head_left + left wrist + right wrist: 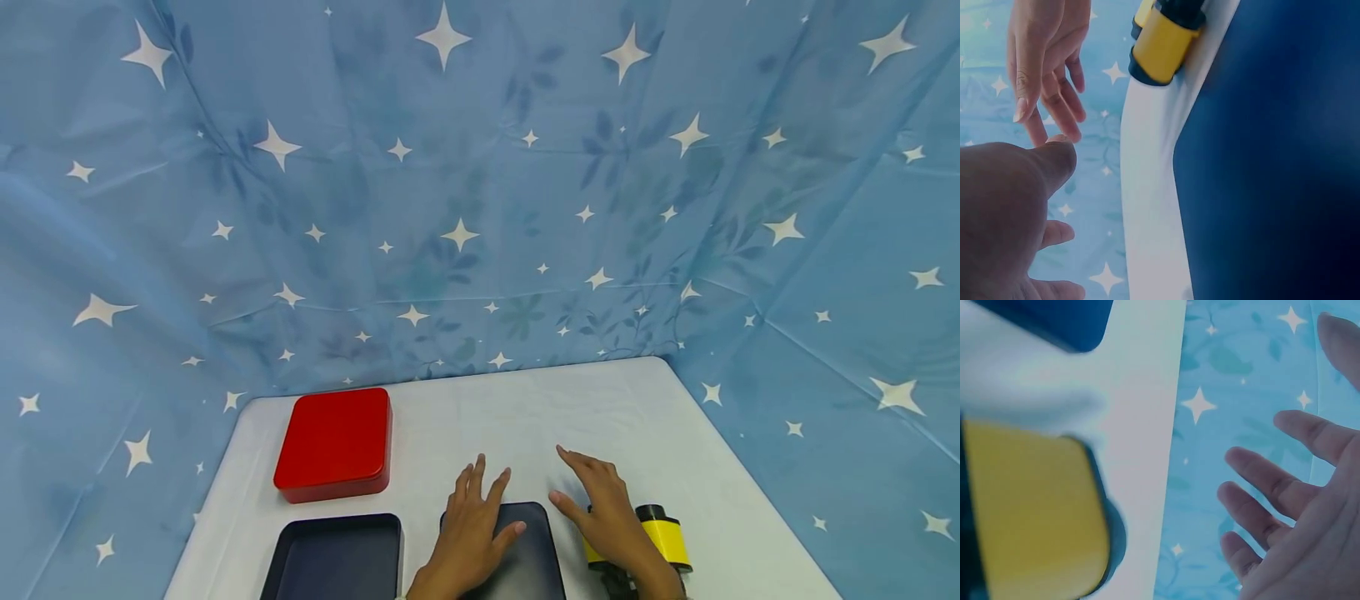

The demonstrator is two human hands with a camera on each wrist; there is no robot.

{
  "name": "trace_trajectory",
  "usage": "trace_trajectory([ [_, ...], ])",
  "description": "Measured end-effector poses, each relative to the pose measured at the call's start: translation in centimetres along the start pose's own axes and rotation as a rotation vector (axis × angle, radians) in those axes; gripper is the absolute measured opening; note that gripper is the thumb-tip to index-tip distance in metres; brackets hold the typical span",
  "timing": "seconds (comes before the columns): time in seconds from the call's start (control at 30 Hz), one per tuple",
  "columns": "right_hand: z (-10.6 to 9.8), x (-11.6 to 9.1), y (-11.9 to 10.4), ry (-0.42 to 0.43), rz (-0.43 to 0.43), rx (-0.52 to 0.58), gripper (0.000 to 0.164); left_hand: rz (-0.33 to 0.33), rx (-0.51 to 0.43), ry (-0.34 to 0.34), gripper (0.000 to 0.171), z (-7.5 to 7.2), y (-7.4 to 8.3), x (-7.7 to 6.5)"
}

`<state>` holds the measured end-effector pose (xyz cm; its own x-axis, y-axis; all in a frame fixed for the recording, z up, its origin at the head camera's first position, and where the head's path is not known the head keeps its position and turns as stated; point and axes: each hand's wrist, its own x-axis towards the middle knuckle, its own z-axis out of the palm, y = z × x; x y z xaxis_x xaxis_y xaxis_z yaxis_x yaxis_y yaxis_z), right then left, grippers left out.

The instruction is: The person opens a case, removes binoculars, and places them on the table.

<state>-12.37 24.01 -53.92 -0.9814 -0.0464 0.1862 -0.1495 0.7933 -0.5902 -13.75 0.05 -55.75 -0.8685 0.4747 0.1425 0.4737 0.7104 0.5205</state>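
My left hand (471, 533) is over a dark tray-like piece (528, 546), fingers spread and holding nothing. To its right, my right hand (603, 510) hovers with fingers extended, also holding nothing. Yellow-and-black binoculars (663, 537) lie on the table under and beside the right wrist, which partly hides them. In the left wrist view one yellow barrel (1161, 53) shows near the top; in the right wrist view the yellow barrel (1041, 512) fills the lower left, apart from the fingers (1272, 487).
A closed red box (333, 442) sits at the back left of the white table (525, 417). In front of it is an open dark tray (341, 554) with a raised rim. Blue star-patterned cloth (465, 192) hangs behind and along both sides.
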Motion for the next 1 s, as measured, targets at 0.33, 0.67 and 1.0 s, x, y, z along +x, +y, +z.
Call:
trace_trajectory([
  [0.33, 2.1, 2.1, -3.2, -0.033, -0.109, 0.021, 0.068, -0.011, 0.126, 0.108, 0.07, -2.3, -2.7, -0.5],
  [0.67, 3.8, 3.4, -5.6, -0.075, -0.135, 0.055, 0.065, -0.064, 0.175, 0.194, 0.071, -4.3, -4.5, -0.9],
  [1.0, 5.3, 4.2, -7.4, -0.081, -0.174, 0.059, 0.063, -0.116, 0.184, 0.188, 0.068, -5.3, -6.2, -1.7],
])
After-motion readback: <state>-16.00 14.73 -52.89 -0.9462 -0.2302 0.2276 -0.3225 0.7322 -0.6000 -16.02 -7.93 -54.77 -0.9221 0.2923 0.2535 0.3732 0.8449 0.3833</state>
